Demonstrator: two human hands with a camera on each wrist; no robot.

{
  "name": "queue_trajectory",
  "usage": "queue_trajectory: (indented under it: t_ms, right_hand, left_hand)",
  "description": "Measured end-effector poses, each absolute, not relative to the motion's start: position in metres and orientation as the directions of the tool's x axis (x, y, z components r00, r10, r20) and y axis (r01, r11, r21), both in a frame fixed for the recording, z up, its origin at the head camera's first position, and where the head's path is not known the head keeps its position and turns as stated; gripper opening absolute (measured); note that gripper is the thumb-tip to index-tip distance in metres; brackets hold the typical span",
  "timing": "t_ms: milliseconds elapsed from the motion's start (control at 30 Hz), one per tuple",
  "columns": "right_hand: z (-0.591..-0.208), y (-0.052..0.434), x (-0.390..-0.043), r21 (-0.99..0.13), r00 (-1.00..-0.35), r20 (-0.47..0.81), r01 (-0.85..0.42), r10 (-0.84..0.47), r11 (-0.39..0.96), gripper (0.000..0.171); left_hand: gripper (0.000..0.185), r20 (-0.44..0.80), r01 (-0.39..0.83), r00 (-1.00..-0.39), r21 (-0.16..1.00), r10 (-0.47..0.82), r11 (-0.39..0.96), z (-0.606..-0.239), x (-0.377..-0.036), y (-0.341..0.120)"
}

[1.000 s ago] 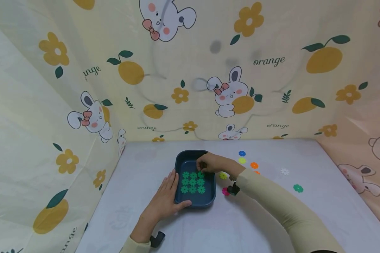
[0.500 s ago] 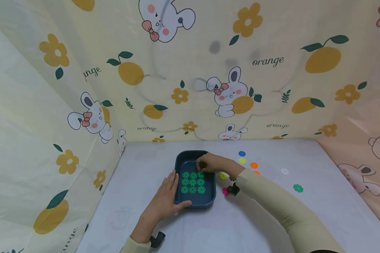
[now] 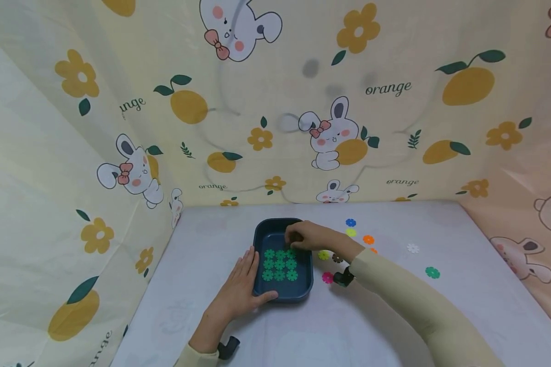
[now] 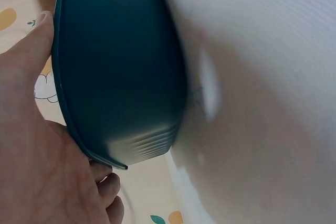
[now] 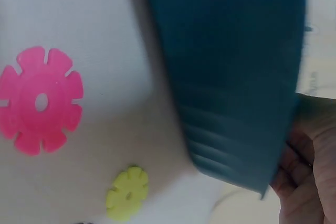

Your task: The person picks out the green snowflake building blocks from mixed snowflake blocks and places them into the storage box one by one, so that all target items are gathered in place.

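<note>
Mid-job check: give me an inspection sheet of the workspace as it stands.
Surface: white table, no spills seen.
Job's things: blue tray holding green discs in rows of three.
Clutter: loose discs right of the tray, including pink disc, white disc, green disc.
Grippers: left hand flat against the tray's left side; right hand over the tray's far end, fingers curled; any held piece is hidden.
Cables: nothing seen.
Surroundings: printed cloth on three sides.
</note>
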State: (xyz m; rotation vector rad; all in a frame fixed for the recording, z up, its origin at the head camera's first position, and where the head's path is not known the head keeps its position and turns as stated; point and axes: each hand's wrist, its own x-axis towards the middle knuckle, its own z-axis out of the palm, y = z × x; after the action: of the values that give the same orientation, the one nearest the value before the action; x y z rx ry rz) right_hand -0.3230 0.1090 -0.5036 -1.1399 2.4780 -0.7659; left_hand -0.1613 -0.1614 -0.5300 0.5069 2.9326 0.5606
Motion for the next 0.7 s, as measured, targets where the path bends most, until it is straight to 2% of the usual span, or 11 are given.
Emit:
queue_trajectory:
  t_ms: [133,400,700]
  right_hand:
    - [-0.492,0.119,-0.314,-0.593,-0.654,0.004,-0.610,-0.756,0.525,0.015]
    - [-0.482,0.153,-0.296,-0.610,-0.704,0.132,-0.613,-0.697,0.503,0.014]
    - [-0.485,0.210,-0.269,-0.566,-0.806,0.197,-0.558,-0.558,0.607,0.017]
  left_hand:
    - [0.118,-0.036,0.315,-0.936,0.367,0.351,0.875,-0.531,-0.161,-0.161]
    - [0.119,-0.029,0.313,-0.938,0.358,0.346,0.880,-0.530,-0.160,-0.161]
    - [0.118,-0.023,0.313,-0.939,0.359,0.343,0.879,-0.530,-0.160,-0.160]
